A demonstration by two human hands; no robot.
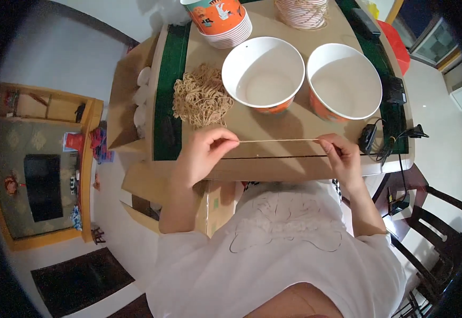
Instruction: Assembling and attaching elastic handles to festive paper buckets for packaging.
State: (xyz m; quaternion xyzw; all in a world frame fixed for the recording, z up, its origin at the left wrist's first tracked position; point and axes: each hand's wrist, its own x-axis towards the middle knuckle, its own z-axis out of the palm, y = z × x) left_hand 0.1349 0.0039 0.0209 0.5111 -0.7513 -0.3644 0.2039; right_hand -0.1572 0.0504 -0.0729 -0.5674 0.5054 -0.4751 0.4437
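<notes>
A thin tan string (279, 140) is stretched straight across the near part of the table between my two hands. My left hand (205, 150) pinches its left end, and my right hand (341, 155) pinches its right end. Just beyond my left hand lies a tangled heap of tan strings (202, 95). Two white-lined paper buckets stand side by side past the string: the left bucket (265, 79) and the right bucket (345, 85). Their orange outsides show at the bottom, and I see nothing inside either one.
A stack of orange printed buckets (223, 24) stands at the far left, with another stack of pale rims (302, 11) at the far middle. Black adapters and cables (385, 139) lie along the right edge. A cardboard box (127, 100) holding white items is left of the table.
</notes>
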